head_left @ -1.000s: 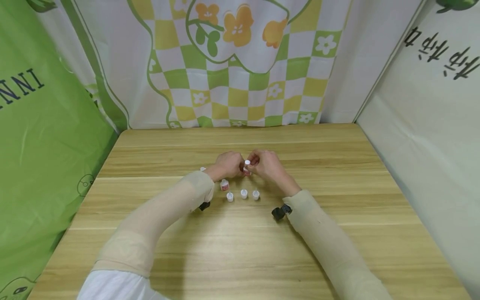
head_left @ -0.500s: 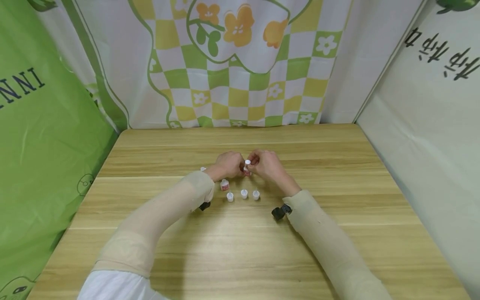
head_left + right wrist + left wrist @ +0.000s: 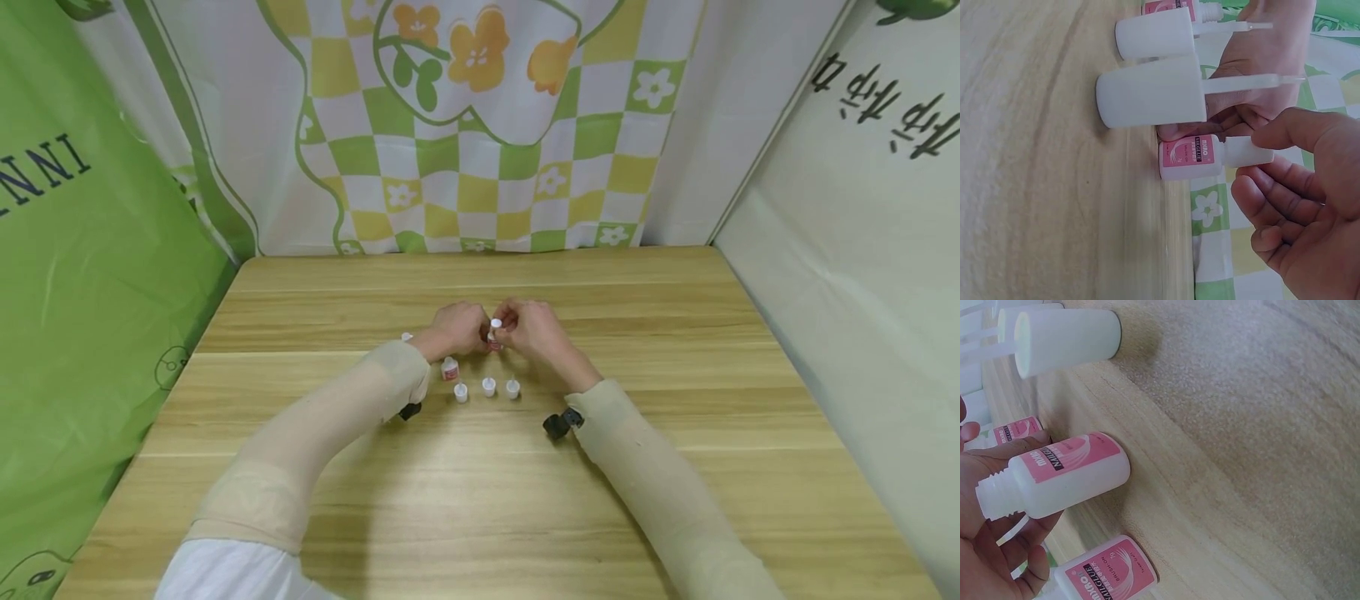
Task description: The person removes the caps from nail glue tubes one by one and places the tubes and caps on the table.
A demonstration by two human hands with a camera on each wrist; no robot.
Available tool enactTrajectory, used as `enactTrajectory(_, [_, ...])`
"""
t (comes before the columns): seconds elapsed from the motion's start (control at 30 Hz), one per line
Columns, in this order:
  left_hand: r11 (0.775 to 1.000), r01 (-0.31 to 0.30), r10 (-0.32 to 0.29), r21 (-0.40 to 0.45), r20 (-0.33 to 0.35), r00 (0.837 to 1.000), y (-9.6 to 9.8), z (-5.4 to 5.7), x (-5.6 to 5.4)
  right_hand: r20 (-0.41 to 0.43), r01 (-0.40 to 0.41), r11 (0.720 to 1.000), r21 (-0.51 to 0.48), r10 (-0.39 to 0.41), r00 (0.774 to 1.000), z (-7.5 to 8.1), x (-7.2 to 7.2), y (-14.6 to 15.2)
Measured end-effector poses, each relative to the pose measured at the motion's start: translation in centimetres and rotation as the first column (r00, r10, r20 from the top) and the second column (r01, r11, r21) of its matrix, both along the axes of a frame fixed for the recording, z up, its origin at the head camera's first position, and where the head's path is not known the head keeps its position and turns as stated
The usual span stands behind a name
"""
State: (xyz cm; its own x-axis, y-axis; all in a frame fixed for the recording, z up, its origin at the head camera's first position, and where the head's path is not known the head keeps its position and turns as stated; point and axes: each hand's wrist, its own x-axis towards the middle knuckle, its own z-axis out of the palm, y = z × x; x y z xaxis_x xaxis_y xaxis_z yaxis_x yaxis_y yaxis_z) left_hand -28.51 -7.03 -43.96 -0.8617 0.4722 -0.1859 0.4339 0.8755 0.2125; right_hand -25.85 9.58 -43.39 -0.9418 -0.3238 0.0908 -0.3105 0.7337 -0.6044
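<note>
My left hand [image 3: 461, 327] steadies a small nail glue bottle [image 3: 1189, 157] with a pink label, fingertips against its side. My right hand [image 3: 534, 329] pinches the white cap [image 3: 1247, 152] on top of that bottle, between thumb and fingers. The bottle stands upright on the table. Near my left wrist an uncapped nail glue bottle [image 3: 1072, 478] stands with its threaded neck bare. Another similar bottle [image 3: 1113, 572] is beyond it, mostly behind my left forearm in the head view.
Three white brush caps [image 3: 489, 387] stand upside down in a row in front of my hands, brushes pointing up. The wooden table [image 3: 480, 500] ends at a checked curtain [image 3: 480, 192] at the back. Green and white cloths hang at the sides.
</note>
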Motion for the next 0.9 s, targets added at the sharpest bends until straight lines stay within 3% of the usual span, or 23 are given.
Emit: enactTrajectory(0.9, [1.0,0.007,-0.007,-0.014,0.006,1.0,0.02,0.11,-0.06,-0.054,0.001,1.0,0.003,-0.001,0.999,0.29,0.19,-0.06])
